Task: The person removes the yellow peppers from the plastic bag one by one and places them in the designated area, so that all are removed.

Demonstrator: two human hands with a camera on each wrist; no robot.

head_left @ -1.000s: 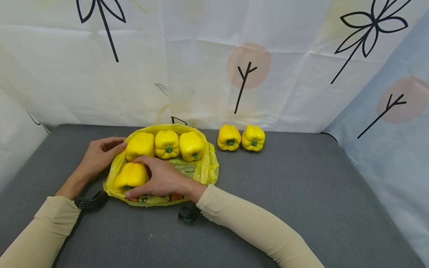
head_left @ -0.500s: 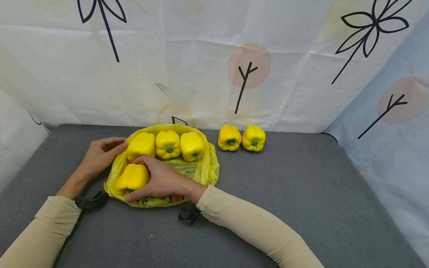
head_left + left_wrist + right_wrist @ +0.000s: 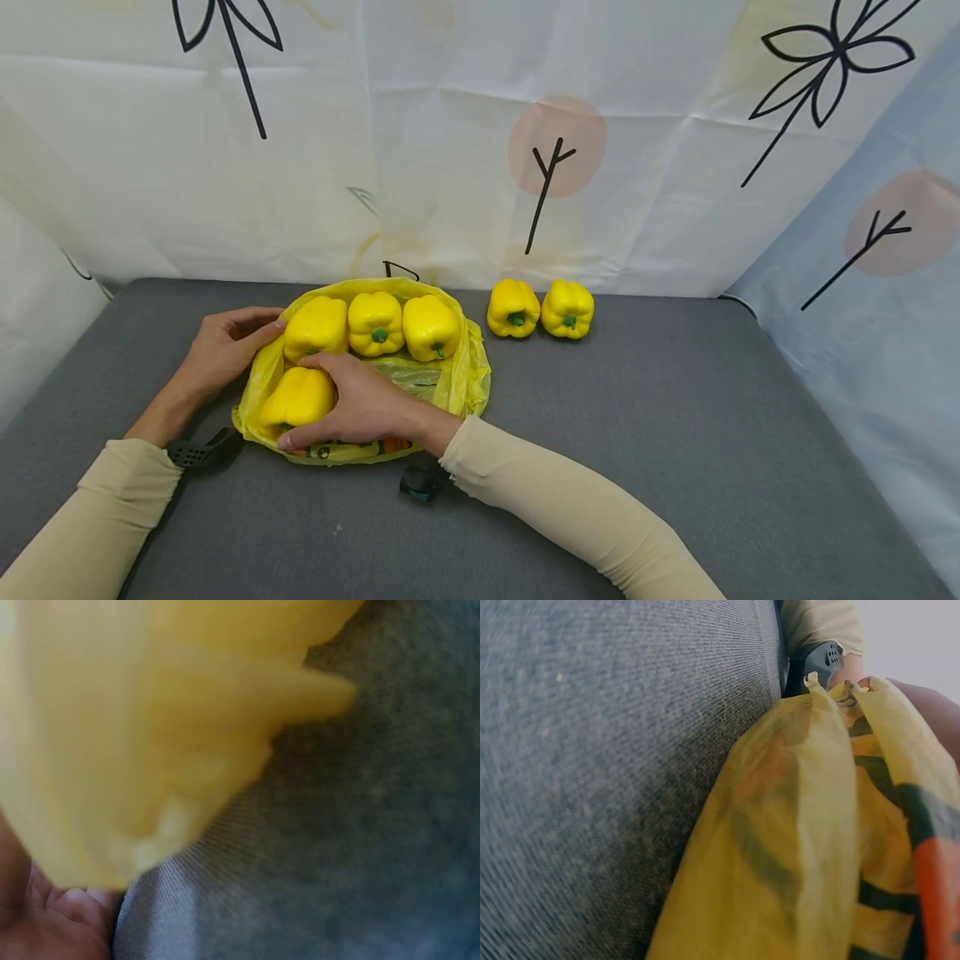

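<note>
A yellow plastic bag [image 3: 465, 367] lies on the grey table, its mouth spread wide. Inside it, a back row holds three yellow bell peppers: one on the left [image 3: 317, 325], one in the middle [image 3: 375, 323] and one on the right [image 3: 431, 327]. My right hand [image 3: 363, 400] grips a front-left bell pepper [image 3: 298, 397] between thumb and fingers, within the bag. At the bag's left rim, my left hand [image 3: 225, 346] holds the edge, thumb tip beside the back-left pepper. The left wrist view has the yellow plastic [image 3: 150, 735] covering most of that hand.
Two more yellow bell peppers, a left one [image 3: 513, 308] and a right one [image 3: 567, 309], stand side by side on the grey table [image 3: 675, 433], right of the bag. White printed cloth [image 3: 450, 167] hangs behind the table's back edge and along the sides.
The right thumb has shifted very slightly along the front-left bell pepper. Otherwise both hands, the bag and the other peppers keep their places.
</note>
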